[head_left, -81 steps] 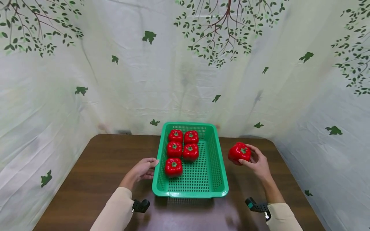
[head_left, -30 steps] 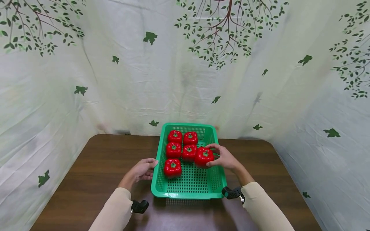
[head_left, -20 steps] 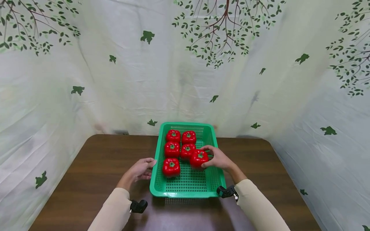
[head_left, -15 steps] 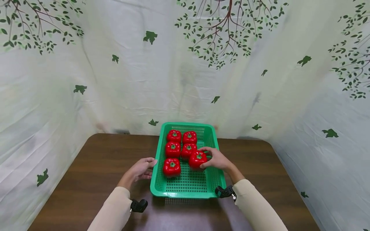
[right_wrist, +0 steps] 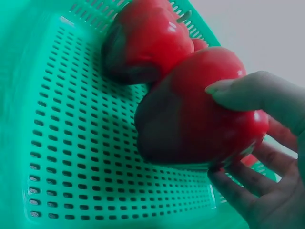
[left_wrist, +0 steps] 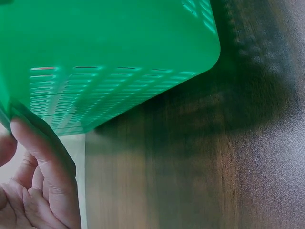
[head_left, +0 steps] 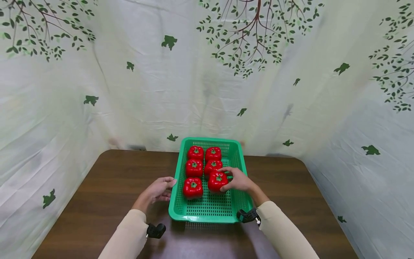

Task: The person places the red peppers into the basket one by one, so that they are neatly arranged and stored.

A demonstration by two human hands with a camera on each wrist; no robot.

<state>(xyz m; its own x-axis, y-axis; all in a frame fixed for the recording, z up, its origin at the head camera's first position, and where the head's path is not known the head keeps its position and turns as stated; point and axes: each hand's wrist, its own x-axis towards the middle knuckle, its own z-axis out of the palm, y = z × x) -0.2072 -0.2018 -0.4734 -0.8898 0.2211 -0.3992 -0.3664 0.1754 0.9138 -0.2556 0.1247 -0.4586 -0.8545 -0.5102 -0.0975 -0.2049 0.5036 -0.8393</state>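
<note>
No words or labels can be read on anything here. The right hand (head_left: 237, 178) holds a red pepper (head_left: 217, 181) inside the green basket (head_left: 211, 212). Its thumb and fingers are curled round the pepper, with the thumb on the near side and the fingers on the far side. In the right wrist view the pepper (right_wrist: 200, 112) sits very low over the holed floor of the basket (right_wrist: 71, 143), but it is hard to tell if it touches the floor yet. Another red pepper (right_wrist: 147, 40) is right behind it there. The held pepper is in the near row, on the right, just beside a pepper on the left (head_left: 193, 187). Four more peppers (head_left: 203, 160) sit in two rows behind these two. The left hand (head_left: 156, 190) rests against the left side of the basket, and its fingertips touch the rim. Its fingers look loose and only a little bent. In the left wrist view a finger (left_wrist: 45, 162) presses on the green wall (left_wrist: 109, 57). The basket stands on a brown wooden table (head_left: 106, 190). A white cloth with green leaves (head_left: 207, 72) hangs behind the table.
</note>
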